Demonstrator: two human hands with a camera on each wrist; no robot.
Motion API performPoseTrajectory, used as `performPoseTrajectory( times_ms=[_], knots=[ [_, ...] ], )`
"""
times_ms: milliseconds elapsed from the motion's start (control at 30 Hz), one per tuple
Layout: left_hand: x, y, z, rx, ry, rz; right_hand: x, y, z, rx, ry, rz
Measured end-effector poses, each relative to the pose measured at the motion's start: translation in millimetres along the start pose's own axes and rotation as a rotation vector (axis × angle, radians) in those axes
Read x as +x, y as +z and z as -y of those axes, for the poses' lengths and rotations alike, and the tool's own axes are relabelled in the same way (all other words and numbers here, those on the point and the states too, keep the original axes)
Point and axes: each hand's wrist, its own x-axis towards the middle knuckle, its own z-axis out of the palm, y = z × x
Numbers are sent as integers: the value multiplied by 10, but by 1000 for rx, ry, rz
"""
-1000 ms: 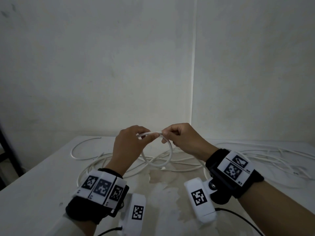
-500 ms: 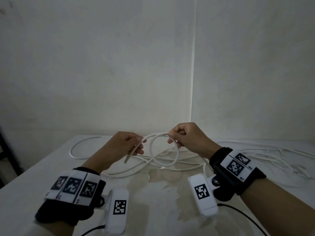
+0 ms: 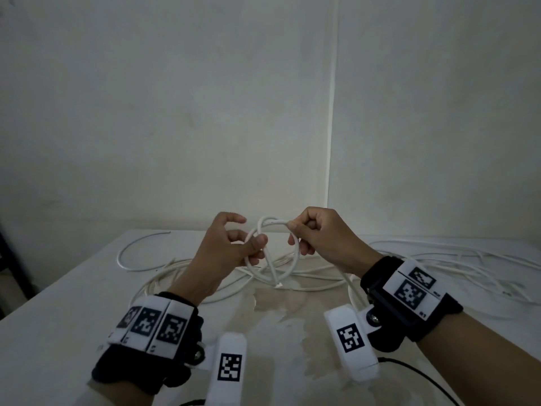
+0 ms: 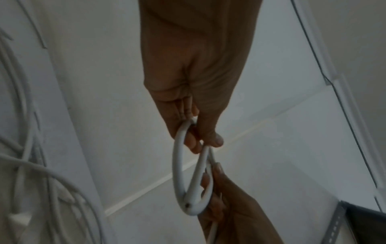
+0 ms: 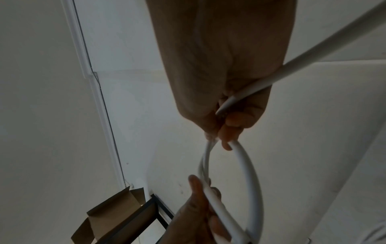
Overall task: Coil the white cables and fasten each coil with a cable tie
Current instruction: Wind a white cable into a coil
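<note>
A small loop of white cable (image 3: 295, 259) hangs between both hands above the table. My left hand (image 3: 234, 244) pinches the loop's left side between thumb and fingers, and the cable's cut end (image 3: 277, 285) hangs down past it. My right hand (image 3: 310, 232) grips the loop's top right, fingers curled round it. In the left wrist view the loop (image 4: 177, 165) runs from my left hand's fingers (image 4: 194, 143) to the right hand (image 4: 225, 208). In the right wrist view the cable (image 5: 248, 166) leaves my right hand's fingers (image 5: 229, 130) and trails past the wrist. No cable tie shows.
Loose white cables (image 3: 187, 276) sprawl over the white table (image 3: 58, 332), with more cables (image 3: 456, 259) at the right. A stained patch (image 3: 287, 312) lies in the table's middle. A cardboard box (image 5: 112, 214) and a dark metal frame (image 5: 158, 213) stand off to the left.
My left hand dropped and slid back along the cable, then rose again and now pinches the loop's left side. The free end now hangs down across the loop.
</note>
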Motion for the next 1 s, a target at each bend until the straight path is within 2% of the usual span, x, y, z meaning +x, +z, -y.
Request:
performPoseTrajectory(
  times_ms=[167, 267, 333, 467, 533, 567, 633, 700, 767, 933, 1000],
  knots=[
    [31, 60, 101, 472, 153, -133, -39, 75, -13, 15, 8, 7],
    [78, 56, 185, 691, 329, -256, -80, 156, -6, 52, 21, 30],
    [104, 24, 228, 877, 444, -291, -117, 214, 5, 56, 19, 60],
    [73, -51, 224, 1031, 455, -279, -103, 201, -28, 48, 18, 32],
    [53, -75, 200, 883, 448, -192, -82, 136, -51, 11, 7, -1],
    [43, -64, 167, 726, 378, -118, -80, 108, -61, -3, 2, -12],
    [1, -16, 89, 356, 151, 66, -74, 66, -79, -22, -12, -31],
    [-21, 12, 56, 173, 19, 146, -65, 38, -92, -47, -20, -41],
    [-13, 5, 77, 215, 2, 189, -60, 4, -102, -69, -18, -37],
    [-4, -8, 144, 528, 154, 148, -40, -94, -106, -127, -31, -36],
    [-5, -54, 137, 501, 164, 150, -16, -152, -108, -105, -30, -83]
  ],
)
